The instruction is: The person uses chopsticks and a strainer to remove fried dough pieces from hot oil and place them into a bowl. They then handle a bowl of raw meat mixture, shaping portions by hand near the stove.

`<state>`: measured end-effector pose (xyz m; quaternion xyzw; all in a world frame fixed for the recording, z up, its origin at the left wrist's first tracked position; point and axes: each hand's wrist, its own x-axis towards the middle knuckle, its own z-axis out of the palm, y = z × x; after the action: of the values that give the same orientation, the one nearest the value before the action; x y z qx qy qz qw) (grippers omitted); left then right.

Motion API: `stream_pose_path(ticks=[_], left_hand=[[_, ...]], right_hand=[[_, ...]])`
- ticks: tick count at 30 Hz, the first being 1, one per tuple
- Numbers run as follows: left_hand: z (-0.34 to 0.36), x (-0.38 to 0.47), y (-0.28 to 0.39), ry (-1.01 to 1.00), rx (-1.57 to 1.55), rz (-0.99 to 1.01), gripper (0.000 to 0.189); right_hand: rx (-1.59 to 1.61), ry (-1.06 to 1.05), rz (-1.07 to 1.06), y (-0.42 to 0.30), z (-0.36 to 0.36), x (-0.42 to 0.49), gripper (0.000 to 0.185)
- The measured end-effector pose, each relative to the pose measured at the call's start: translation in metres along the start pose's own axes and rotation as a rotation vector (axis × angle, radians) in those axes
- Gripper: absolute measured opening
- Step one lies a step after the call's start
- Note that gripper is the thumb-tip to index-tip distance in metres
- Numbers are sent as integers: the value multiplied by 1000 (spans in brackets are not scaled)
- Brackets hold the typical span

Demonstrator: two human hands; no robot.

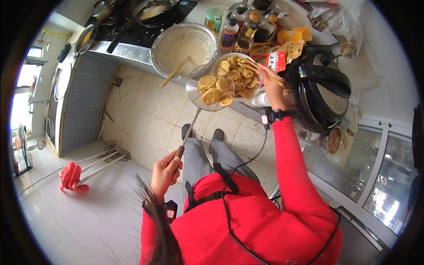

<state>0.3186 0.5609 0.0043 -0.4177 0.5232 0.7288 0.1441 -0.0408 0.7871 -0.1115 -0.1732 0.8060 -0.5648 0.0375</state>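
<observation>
My left hand [168, 170] grips the wooden handle of a wire skimmer [195, 102]. Several fried lotus root slices [212, 96] lie in its mesh bowl, which overlaps the front left of a plate [221, 57] heaped with more fried slices [243, 76]. My right hand [273, 84] holds a pair of wooden chopsticks [253, 66], their tips over the slices on the plate. Left of the plate is a metal basin [157, 63] of pale batter [185, 49]. Another pair of chopsticks [175, 72] leans on its rim.
A wok [155, 15] with frying food sits on the black stove at the upper left, its handle jutting forward. Seasoning bottles [229, 34] and packets [291, 48] crowd the counter behind the plate. A black electric cooker [323, 89] stands close by my right forearm.
</observation>
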Motion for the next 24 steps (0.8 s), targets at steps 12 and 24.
stream_pose_path(ticks=[12,24], left_hand=[[3,7,0,-7,-9,24,38],[3,3,-2,-4,27,23,38]], right_hand=[[79,-364,-70,-71,-5,-67,33],[101,-241,-106,-49,10,-70,22]])
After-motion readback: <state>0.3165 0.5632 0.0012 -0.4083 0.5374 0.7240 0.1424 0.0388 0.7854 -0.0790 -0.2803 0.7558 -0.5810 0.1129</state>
